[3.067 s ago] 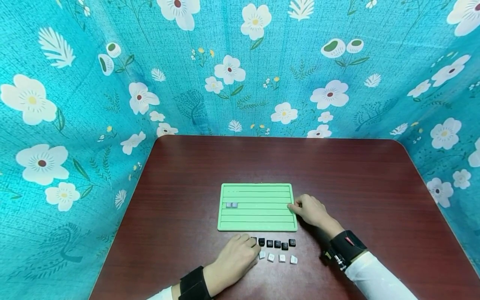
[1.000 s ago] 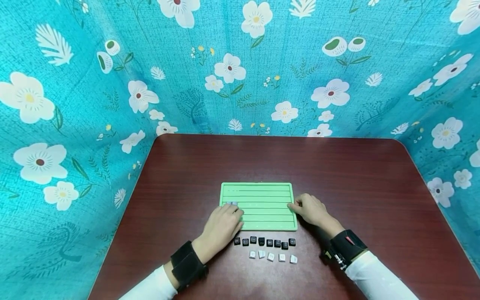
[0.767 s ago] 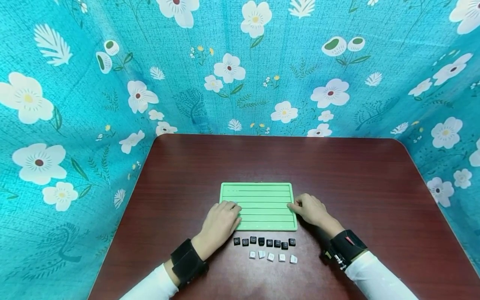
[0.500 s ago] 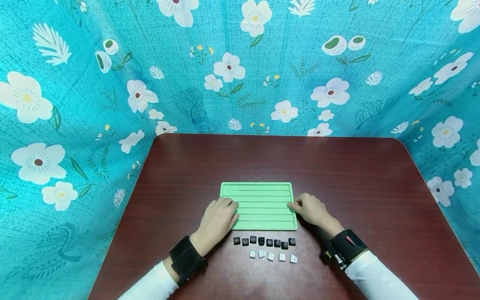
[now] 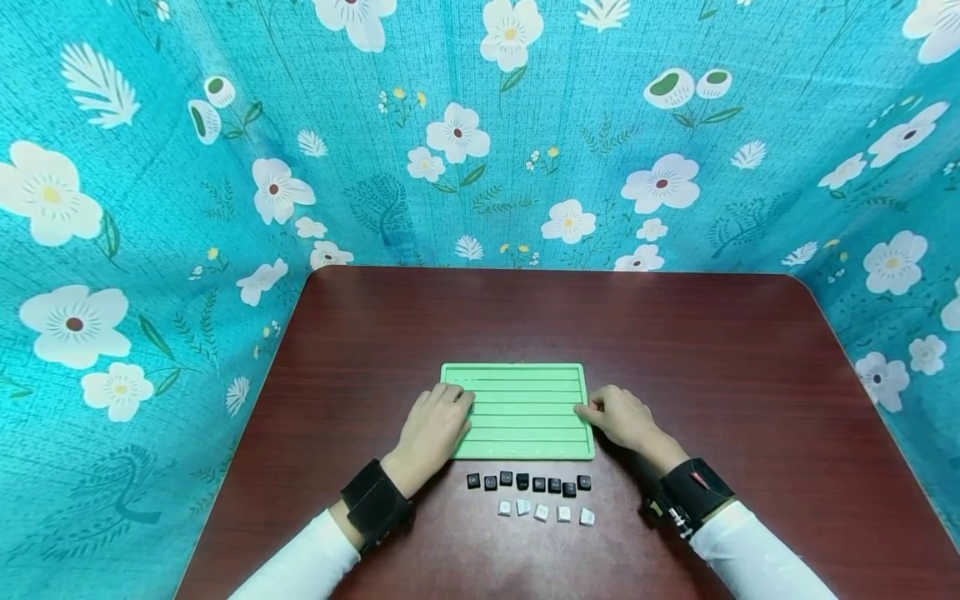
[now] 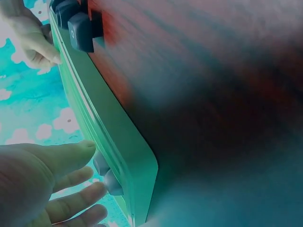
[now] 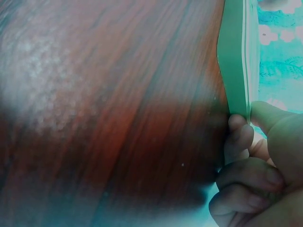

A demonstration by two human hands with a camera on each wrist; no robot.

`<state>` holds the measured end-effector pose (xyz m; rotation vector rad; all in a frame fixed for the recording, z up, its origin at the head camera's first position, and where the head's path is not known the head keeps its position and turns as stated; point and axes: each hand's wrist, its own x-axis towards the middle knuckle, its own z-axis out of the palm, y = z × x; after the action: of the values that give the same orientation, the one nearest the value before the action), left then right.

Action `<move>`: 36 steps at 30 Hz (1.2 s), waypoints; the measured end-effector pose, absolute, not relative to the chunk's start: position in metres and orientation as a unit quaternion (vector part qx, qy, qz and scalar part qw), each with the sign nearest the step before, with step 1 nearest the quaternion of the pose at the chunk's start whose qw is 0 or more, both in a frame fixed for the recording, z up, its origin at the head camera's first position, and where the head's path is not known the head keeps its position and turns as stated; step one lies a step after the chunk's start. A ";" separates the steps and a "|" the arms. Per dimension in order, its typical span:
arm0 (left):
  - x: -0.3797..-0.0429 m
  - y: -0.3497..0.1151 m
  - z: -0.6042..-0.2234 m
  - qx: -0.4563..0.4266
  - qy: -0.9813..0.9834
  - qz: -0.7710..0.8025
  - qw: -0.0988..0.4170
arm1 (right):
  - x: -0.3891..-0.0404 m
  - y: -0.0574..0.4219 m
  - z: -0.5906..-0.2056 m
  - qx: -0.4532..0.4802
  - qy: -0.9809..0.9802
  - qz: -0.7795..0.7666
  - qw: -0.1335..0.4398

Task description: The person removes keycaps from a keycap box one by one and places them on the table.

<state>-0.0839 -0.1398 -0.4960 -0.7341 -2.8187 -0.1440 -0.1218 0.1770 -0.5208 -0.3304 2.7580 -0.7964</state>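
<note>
A light green ridged board [image 5: 525, 421] lies flat on the table. My right hand [image 5: 624, 418] pinches its right edge, with the thumb on top and the other fingers curled at the side, as the right wrist view shows. Over the board's left part is my left hand [image 5: 435, 425], its thumb and fingers extended and apart in the left wrist view. Just beyond these fingertips, two grey keycaps [image 6: 113, 182] sit on the board; the head view has them hidden behind the hand. Whether the left fingers touch them I cannot tell.
In front of the board, several black keycaps [image 5: 539, 484] form an uneven row on the brown table [image 5: 675, 333]. Nearer still is a row of several white keycaps [image 5: 542, 513]. A blue flowered cloth [image 5: 480, 192] hangs around the table's far and side edges.
From beside the black and white keycaps, my left hand has moved up and left onto the board, then slid slightly farther away, covering the grey keycaps. My right hand has stayed at the board's edge.
</note>
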 end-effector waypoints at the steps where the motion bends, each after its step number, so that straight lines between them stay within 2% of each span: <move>1: -0.085 -0.140 -0.496 -0.251 -0.960 -0.048 0.112 | -0.122 0.177 -0.521 -0.114 0.947 -0.273 0.125; 10: -0.093 -0.140 -0.500 -0.250 -0.961 -0.042 0.111 | -0.123 0.177 -0.520 -0.114 0.947 -0.275 0.125; 20: -0.096 -0.137 -0.502 -0.261 -0.955 -0.026 0.135 | -0.123 0.176 -0.517 -0.115 0.946 -0.274 0.128; 36: -0.095 -0.135 -0.501 -0.263 -0.958 -0.006 0.110 | -0.123 0.177 -0.518 -0.116 0.945 -0.277 0.127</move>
<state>-0.0951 -0.1353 -0.5012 -0.7729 -2.8168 -0.0184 -0.1228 0.1766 -0.5176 -0.3367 2.7509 -0.8061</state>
